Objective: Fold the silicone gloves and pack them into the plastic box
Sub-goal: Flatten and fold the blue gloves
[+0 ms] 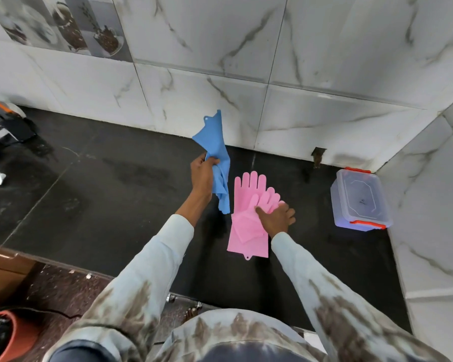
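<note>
A black stone desk fills the middle of the frame, closed in by a marble-tiled wall along its top and right edges; its left half lies open. A clear lidded box with red clips stands at centre right, near the corner. Two pink gloves lie stacked flat at centre. A blue glove hangs just left of them, off the desk, gripped by the raised left hand with clenched fingers. The right hand rests on the pink gloves, fingers bent; whether they pinch is unclear.
</note>
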`<state>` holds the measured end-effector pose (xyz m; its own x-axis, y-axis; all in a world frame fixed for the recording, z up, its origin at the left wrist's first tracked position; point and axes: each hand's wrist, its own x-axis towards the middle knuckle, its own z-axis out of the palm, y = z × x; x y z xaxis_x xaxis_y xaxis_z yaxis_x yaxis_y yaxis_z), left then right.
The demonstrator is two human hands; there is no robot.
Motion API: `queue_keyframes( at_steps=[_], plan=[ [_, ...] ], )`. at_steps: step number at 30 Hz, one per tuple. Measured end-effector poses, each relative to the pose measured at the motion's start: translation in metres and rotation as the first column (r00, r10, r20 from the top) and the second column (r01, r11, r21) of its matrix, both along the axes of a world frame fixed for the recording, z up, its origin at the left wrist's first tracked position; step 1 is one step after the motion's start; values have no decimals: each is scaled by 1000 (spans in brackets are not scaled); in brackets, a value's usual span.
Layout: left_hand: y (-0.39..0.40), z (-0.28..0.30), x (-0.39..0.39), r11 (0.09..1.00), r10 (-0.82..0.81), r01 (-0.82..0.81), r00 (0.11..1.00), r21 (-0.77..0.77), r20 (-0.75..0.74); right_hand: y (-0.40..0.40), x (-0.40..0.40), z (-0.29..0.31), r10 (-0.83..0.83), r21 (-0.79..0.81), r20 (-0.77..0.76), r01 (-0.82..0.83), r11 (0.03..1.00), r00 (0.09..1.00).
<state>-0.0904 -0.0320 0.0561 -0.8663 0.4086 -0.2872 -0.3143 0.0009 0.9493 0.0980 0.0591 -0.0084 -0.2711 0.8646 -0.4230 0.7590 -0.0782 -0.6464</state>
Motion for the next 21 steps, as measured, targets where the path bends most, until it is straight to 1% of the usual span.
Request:
queue_keyframes(
  at_steps=[2, 3, 5, 7, 8, 10, 11, 13, 15, 16, 17, 18, 19, 20, 21],
  plan=[
    [0, -2, 5, 1000, -16, 15, 999, 16, 52, -3, -10, 4, 46, -48, -7, -46, 998, 999],
    [0, -2, 6, 998, -41, 37, 994, 42, 102, -4, -13, 6, 77, -77, -46, -81, 994, 996],
    [2, -2, 10, 980, -152, 113, 957, 164, 246, -3, -18, 8, 128, -171, -201, -164, 972, 971],
    [5, -2, 14, 942, -282, 189, 894, 277, 347, -4, -19, 10, 122, -330, -384, -259, 908, 915],
    [8, -3, 16, 928, -318, 203, 868, 311, 382, -5, -20, 11, 98, -404, -453, -302, 864, 886],
    [12, -5, 20, 911, -363, 216, 824, 351, 435, -8, -24, 16, 82, -471, -509, -357, 807, 857],
    [15, -6, 22, 902, -392, 244, 807, 356, 442, -9, -25, 17, 79, -482, -508, -360, 799, 857],
    [22, -9, 29, 882, -443, 292, 780, 370, 442, -11, -24, 25, 70, -482, -454, -311, 819, 888],
    [32, -12, 36, 858, -478, 304, 768, 414, 427, -6, -15, 23, -21, -446, -415, -183, 876, 910],
    [38, -12, 40, 848, -494, 324, 771, 421, 402, -1, -8, 24, -40, -372, -384, -115, 921, 922],
    [43, -11, 44, 840, -510, 363, 782, 403, 358, 3, 1, 28, -53, -277, -321, -40, 960, 945],
    [50, -10, 49, 836, -524, 419, 800, 353, 291, 10, 11, 27, -83, -159, -254, 43, 986, 964],
    [56, -8, 54, 830, -543, 483, 813, 279, 208, 14, 20, 33, -140, -86, -204, 125, 988, 969],
    [62, -7, 58, 812, -577, 551, 808, 193, 123, 25, 29, 38, -214, -104, -240, 194, 976, 947],
    [68, -7, 64, 778, -626, 619, 779, 111, 40, 26, 38, 51, -324, -210, -353, 263, 942, 878]
  ],
)
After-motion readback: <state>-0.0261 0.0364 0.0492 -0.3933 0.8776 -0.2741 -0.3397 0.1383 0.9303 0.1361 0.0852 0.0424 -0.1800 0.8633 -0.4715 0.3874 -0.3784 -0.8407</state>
